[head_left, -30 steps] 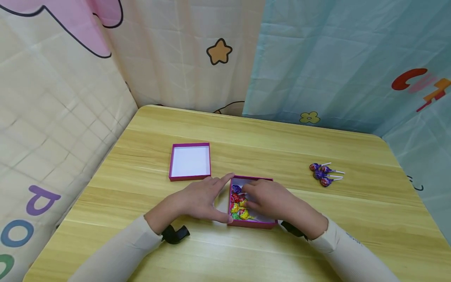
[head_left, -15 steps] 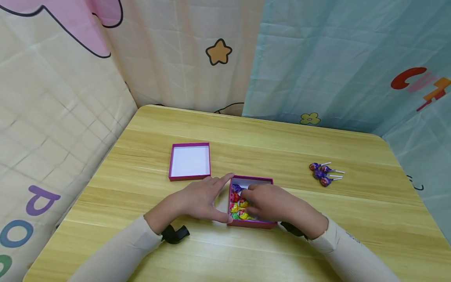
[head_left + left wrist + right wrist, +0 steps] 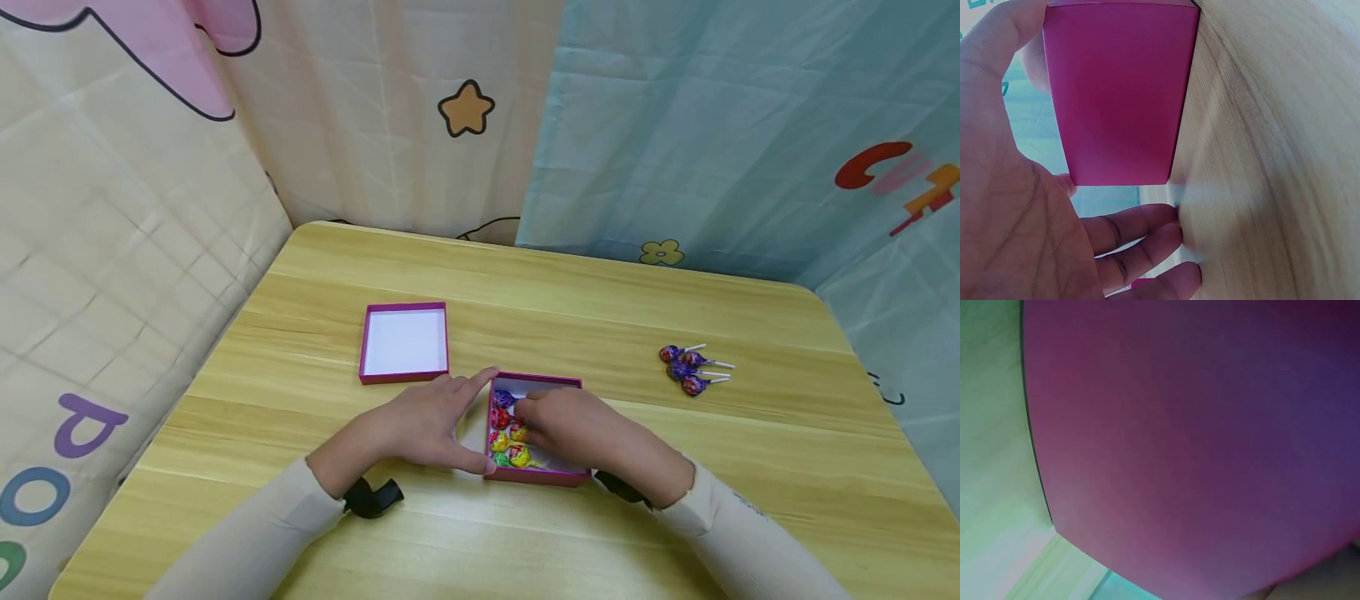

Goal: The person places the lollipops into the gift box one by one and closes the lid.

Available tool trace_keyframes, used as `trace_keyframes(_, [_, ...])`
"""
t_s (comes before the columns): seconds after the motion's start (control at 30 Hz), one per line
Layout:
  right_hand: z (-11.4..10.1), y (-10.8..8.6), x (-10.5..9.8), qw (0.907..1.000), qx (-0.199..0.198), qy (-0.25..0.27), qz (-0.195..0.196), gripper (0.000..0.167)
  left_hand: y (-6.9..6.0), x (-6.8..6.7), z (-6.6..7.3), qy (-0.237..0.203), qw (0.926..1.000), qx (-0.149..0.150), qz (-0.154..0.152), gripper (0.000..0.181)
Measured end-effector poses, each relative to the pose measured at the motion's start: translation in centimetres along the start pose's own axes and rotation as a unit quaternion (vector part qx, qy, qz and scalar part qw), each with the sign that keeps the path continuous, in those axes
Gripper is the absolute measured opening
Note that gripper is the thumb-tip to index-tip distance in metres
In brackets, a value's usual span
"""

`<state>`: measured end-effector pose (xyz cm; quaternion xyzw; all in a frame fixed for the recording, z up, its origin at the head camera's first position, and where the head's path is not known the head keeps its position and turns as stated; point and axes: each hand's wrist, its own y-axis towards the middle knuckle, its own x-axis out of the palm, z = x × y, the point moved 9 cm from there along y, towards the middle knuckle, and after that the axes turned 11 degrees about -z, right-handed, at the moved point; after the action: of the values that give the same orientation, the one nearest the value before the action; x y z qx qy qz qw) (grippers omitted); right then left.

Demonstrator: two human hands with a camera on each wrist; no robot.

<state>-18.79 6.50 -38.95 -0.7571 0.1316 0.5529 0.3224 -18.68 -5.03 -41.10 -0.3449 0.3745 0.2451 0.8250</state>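
Note:
A magenta box (image 3: pixel 536 477) with a pale inside stands in front of me. Wrapped lollipops (image 3: pixel 519 457) in purple, red, yellow and green lie along its left side. My left hand (image 3: pixel 427 421) spans the box's left wall, index fingertip at the far corner and thumb at the near one. In the left wrist view its other fingers (image 3: pixel 1144 253) extend beside the box wall (image 3: pixel 1122 94). Over the lollipops my right hand (image 3: pixel 573 425) reaches into the box with bent fingers; its fingertips are hidden. The right wrist view is mostly filled by the box's outer wall (image 3: pixel 1166 444).
A matching lid (image 3: pixel 405 343) lies inside up, behind my left hand. Several purple lollipops (image 3: pixel 692 371) lie in a group to the right on the wooden table (image 3: pixel 480 542). Printed curtains (image 3: pixel 667 125) hang behind the table.
My right hand has shifted slightly inside the box, its fingers moving among the lollipops, and the red and purple ones have moved a little. My left hand stays at the box.

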Motion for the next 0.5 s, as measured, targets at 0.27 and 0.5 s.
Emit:
trace_keyframes(0.27, [-0.38,0.24,-0.06,1.0,-0.003,0.0,0.003,0.011,-0.03,0.0,-0.02,0.0,1.0,0.0,-0.002,0.116])
trace_keyframes(0.5, [-0.32,0.12,0.0,0.9999,-0.001,-0.007,0.008,0.012,-0.04,0.01,-0.09,0.002,1.0,-0.002,-0.003,0.117])
